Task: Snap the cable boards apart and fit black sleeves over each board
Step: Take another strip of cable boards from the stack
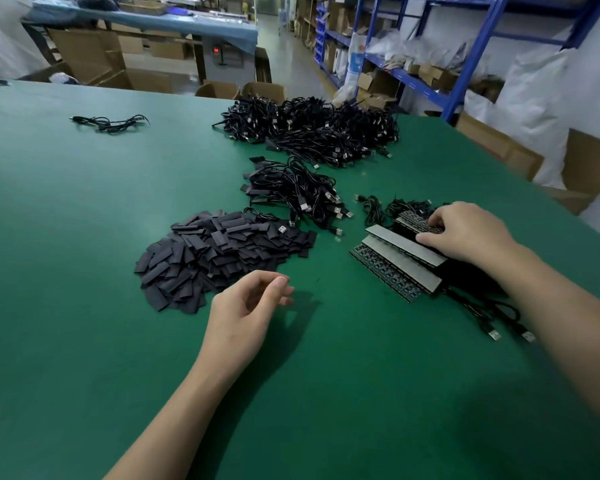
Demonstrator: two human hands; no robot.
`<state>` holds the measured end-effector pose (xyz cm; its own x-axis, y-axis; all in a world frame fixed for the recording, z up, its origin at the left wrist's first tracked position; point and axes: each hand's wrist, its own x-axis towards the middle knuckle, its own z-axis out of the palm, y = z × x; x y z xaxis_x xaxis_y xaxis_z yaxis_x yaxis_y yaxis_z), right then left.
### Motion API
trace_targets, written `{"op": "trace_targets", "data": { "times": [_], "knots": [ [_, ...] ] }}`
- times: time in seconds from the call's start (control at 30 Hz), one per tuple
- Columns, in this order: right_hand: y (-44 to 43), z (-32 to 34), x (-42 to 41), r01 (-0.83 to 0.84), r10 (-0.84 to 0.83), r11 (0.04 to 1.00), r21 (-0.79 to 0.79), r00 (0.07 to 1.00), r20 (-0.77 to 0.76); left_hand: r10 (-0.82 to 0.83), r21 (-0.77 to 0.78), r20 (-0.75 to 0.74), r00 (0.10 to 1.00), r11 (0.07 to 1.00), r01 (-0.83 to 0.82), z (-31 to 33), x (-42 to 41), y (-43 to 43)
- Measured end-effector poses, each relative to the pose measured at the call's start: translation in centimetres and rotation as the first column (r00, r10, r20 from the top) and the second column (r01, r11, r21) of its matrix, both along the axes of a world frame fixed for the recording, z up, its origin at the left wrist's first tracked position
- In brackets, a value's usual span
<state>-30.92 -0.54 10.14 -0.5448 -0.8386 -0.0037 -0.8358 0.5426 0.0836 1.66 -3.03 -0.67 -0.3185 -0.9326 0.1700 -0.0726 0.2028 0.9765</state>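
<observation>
We are gripping the cable boards [400, 252] at the right of the counter [84, 237] with our right hand [465, 233], their long axis running far-left to near-right, while our empty, loosely curled left hand [246, 306] is hovering just beside the black sleeves [219, 251].

A flat green work table [84, 209] fills the foreground; just past its far edge stand open brown cardboard cartons [264, 89]; larger brown boxes [84, 53] sit under a long bench draped in blue cloth [174, 20]; a grey box with a small red display [222, 51] stands below that bench; tall blue steel shelving [478, 50] on the right holds small cartons; big white plastic sacks [534, 98] lean beside it; a glossy grey floor aisle [284, 60] runs between.
</observation>
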Motion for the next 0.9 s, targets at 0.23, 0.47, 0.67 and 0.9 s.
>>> {"op": "trace_targets", "data": {
  "times": [0.23,0.47,0.67,0.9],
  "knots": [
    [2.6,-0.1,-0.4,-0.118,0.121,0.970,-0.213,0.993,-0.001,-0.088,-0.163,0.318,0.944,0.976,0.146,2.7,-1.9,1.1],
    [6.2,-7.6,5.0,-0.275,0.284,0.919,-0.282,0.959,-0.009,-0.359,0.068,0.168,0.918,0.933,0.353,10.9,-13.8,0.7],
    [7.1,-11.2,5.9,-0.208,0.251,0.931,-0.300,0.961,0.114,-0.403,0.513,-0.056,0.914,0.773,0.373,12.0,-21.8,-0.5],
    [7.2,-11.3,5.9,-0.185,0.274,0.896,-0.403,0.946,0.176,-0.221,0.654,-0.125,0.967,0.715,0.248,10.0,-24.1,-1.1]
  ]
}}
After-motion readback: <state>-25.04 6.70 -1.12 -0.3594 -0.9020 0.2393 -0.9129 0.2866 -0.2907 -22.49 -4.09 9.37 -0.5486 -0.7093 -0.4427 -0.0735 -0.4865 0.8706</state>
